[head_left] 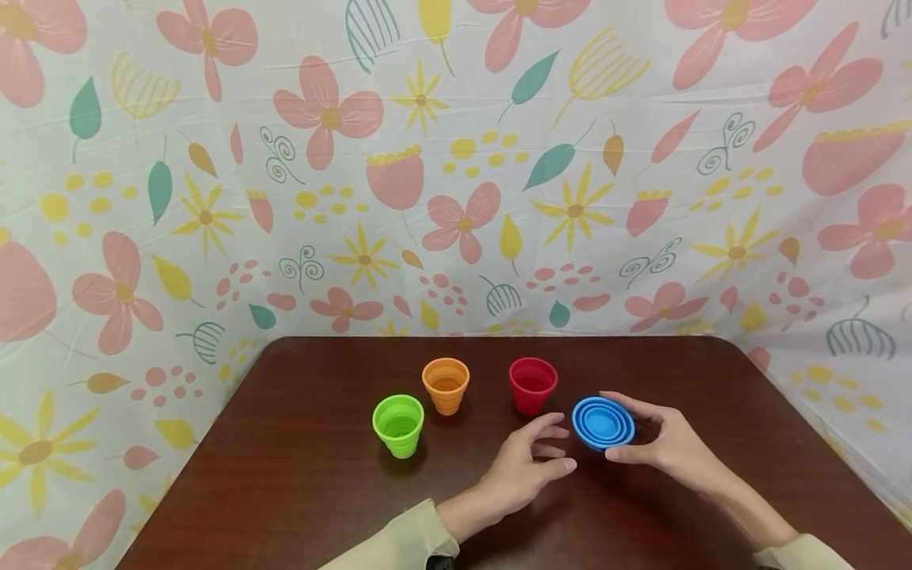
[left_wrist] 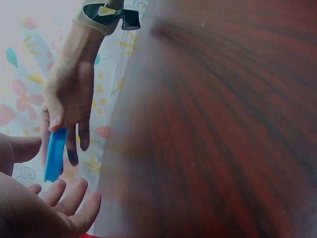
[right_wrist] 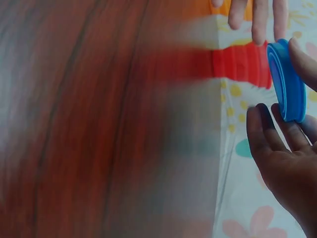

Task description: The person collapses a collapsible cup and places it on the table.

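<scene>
A blue collapsible cup [head_left: 604, 423], folded flat into nested rings, is pinched at its rim between the thumb and fingers of my right hand [head_left: 673, 443]. Seen edge-on in the right wrist view, the same blue cup [right_wrist: 287, 82] is a thin disc above the table. My left hand [head_left: 523, 467] hovers just left of it, fingers loosely bent and apart from the cup, holding nothing. In the left wrist view, the left fingers [left_wrist: 74, 203] reach toward the blue disc [left_wrist: 55, 154].
Three expanded cups stand on the dark wooden table [head_left: 299, 491]: a green cup [head_left: 399, 426] at left, an orange cup [head_left: 446, 386] behind it, and a red cup [head_left: 532, 385] beyond my left hand. A flower-patterned cloth [head_left: 456, 261] hangs behind the table's far edge.
</scene>
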The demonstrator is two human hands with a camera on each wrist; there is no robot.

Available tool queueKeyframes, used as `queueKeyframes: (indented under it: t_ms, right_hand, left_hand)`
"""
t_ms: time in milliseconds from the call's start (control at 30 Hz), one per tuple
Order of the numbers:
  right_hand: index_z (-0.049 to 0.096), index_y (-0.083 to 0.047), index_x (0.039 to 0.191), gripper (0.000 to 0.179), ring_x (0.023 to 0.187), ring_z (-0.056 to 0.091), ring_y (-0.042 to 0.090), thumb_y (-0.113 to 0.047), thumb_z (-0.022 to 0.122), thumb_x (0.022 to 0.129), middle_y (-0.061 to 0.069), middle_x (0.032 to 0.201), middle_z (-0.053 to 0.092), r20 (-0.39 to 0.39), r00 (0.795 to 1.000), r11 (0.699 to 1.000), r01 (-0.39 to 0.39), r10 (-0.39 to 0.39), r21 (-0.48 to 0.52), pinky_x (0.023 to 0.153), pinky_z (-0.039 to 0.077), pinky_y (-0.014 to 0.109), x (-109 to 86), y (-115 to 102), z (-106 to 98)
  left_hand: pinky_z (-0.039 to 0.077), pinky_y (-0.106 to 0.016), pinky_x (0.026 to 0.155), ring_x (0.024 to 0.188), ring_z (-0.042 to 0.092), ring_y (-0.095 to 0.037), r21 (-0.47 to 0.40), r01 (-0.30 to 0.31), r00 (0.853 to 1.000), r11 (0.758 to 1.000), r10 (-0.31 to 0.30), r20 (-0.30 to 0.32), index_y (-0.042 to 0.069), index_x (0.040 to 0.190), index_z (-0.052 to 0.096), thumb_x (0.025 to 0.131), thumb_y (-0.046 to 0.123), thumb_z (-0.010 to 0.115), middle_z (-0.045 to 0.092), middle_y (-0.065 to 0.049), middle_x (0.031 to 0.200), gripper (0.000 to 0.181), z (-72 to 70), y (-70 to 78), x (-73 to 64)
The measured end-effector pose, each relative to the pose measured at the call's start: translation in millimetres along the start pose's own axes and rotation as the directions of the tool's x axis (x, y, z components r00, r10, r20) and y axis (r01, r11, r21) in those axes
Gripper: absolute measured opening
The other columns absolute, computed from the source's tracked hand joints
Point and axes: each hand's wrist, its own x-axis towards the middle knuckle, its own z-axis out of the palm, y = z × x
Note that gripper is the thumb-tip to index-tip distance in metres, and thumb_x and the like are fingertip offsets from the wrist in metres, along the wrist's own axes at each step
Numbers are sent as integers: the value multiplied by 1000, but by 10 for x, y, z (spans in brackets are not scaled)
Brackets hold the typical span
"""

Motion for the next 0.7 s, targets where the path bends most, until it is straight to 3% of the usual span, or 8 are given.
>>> queueKeyframes:
  t_ms: [233,533,700]
  right_hand:
    - [54,-2,152,79,111,67,17,-17,90,83,21,140,64,24,998,997,-55,56,-56,85,61,29,38,115,-87]
    - [52,1,153,78,119,63,33,-17,88,86,22,142,63,104,989,991,-94,105,-98,87,58,26,78,248,-205]
    - [53,3,151,77,123,60,31,-16,88,86,23,142,62,141,986,992,-80,93,-99,89,56,24,69,319,-208]
  left_hand:
    - [57,-20,84,109,70,-23,23,5,1000,1000,-5,-7,13,149,58,94,8,77,68,-10,132,58,38,-17,50]
    - [57,-22,82,100,69,-7,53,42,999,998,-41,-23,17,146,60,92,8,78,70,-4,128,57,86,-40,95]
    - [57,-21,82,99,68,-5,62,64,998,996,-62,-26,17,146,61,93,10,78,70,-3,128,56,92,-59,110]
